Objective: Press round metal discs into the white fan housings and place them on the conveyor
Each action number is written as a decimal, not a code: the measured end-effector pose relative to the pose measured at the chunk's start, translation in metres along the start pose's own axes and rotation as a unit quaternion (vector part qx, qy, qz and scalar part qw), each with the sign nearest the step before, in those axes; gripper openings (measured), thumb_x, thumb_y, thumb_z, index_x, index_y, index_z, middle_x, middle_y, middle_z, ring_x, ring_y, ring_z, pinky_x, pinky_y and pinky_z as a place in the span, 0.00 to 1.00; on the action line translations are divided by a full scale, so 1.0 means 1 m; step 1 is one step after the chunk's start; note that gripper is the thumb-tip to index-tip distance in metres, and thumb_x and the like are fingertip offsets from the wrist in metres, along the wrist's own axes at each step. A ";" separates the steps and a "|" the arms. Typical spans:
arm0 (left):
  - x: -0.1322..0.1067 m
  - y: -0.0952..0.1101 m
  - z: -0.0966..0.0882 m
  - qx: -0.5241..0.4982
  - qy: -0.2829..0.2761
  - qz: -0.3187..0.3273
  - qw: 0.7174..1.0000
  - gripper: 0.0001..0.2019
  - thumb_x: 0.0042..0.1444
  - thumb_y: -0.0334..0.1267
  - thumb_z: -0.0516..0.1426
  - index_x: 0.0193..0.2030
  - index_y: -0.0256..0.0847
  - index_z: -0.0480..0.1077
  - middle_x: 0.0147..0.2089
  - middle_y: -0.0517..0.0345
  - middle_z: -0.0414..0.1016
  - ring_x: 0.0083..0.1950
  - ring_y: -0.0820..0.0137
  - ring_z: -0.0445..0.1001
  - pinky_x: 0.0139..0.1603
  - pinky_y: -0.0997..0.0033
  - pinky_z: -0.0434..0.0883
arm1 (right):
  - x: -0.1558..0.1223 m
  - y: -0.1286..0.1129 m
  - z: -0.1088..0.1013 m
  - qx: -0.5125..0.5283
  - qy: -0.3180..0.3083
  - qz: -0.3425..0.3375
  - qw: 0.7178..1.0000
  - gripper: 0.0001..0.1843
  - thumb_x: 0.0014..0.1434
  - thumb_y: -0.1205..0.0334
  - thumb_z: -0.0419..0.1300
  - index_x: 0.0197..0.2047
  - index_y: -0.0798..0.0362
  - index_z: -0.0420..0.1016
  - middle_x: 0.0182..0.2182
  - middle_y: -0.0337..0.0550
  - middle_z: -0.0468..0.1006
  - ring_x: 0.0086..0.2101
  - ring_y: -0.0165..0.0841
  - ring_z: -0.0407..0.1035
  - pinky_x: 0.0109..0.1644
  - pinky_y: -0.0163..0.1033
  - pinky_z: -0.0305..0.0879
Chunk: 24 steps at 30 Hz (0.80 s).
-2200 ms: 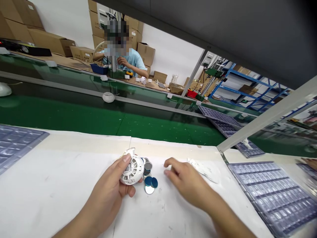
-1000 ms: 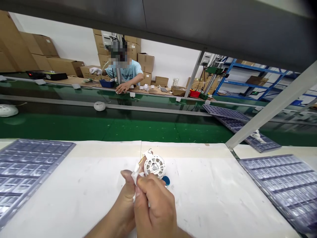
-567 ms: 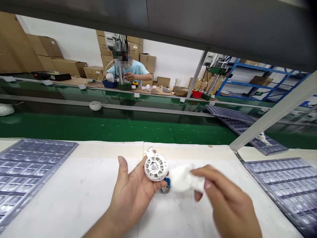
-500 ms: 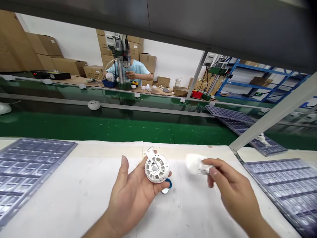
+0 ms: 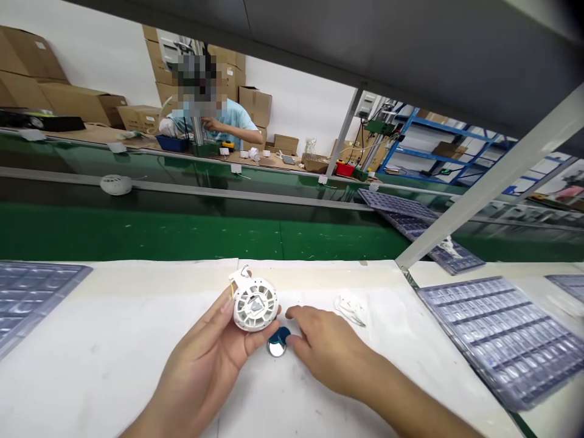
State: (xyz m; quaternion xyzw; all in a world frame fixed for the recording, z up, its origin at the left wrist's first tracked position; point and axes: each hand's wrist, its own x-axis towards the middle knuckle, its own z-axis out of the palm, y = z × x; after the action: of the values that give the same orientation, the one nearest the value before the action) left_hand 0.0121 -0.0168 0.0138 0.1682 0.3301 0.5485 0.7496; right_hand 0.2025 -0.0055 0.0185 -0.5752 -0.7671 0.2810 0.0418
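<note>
My left hand [image 5: 207,350] is closed around a round white plastic housing [image 5: 256,304] with slots radiating from its centre, held tilted above the table. A small tab and a thin yellowish wire show at the housing's upper left. Just right of it, my right hand [image 5: 335,350] is low over the table with thumb and index finger apart and nothing visible between them. Close to those fingertips lie a blue disc [image 5: 283,334] and a shiny silver disc [image 5: 277,348], partly overlapping. Beyond my right hand rests a crumpled-looking white piece [image 5: 350,309], too unclear to name.
Clear plastic compartment trays flank the white table: one tray [image 5: 36,298] at left, another tray [image 5: 506,334] at right. A slanting metal post [image 5: 493,182] rises at right. Behind runs a green conveyor [image 5: 182,234] with a white part [image 5: 115,185]. Across it, a person works at a machine.
My right hand has let go of the white piece, now lying on the table, and moved left to the discs. My left hand still holds the housing, with its thumb closed in. The view has shifted right.
</note>
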 end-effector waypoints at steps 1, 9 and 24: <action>-0.001 0.000 0.000 0.013 0.009 0.004 1.000 0.25 0.66 0.40 0.57 0.69 0.53 0.62 0.64 0.48 0.73 0.64 0.49 0.70 0.55 0.51 0.79 | 0.006 0.000 0.005 0.003 -0.014 -0.004 1.000 0.07 0.63 0.63 0.55 0.42 0.51 0.74 0.39 0.48 0.81 0.36 0.42 0.74 0.36 0.40 0.60; 0.002 -0.004 -0.008 0.080 -0.016 0.015 0.997 0.18 0.65 0.46 0.57 0.59 0.47 0.73 0.51 0.51 0.76 0.46 0.62 0.74 0.41 0.64 0.80 | 0.009 0.014 0.009 0.087 -0.047 -0.049 0.994 0.11 0.70 0.62 0.49 0.43 0.49 0.72 0.37 0.43 0.79 0.36 0.36 0.73 0.38 0.38 0.62; -0.001 -0.019 -0.005 0.233 0.035 0.000 0.972 0.31 0.60 0.55 0.59 0.68 0.51 0.60 0.46 0.53 0.79 0.40 0.59 0.77 0.49 0.54 0.73 | -0.017 0.002 0.018 0.461 0.065 -0.084 0.881 0.09 0.70 0.52 0.55 0.45 0.48 0.66 0.25 0.34 0.74 0.23 0.28 0.63 0.29 0.33 0.61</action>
State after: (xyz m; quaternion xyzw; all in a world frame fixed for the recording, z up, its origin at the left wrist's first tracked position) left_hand 0.0222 -0.0246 -0.0014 0.3189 0.4754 0.4617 0.6776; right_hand 0.2031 -0.0277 0.0073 -0.4410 -0.5920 0.5604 0.3756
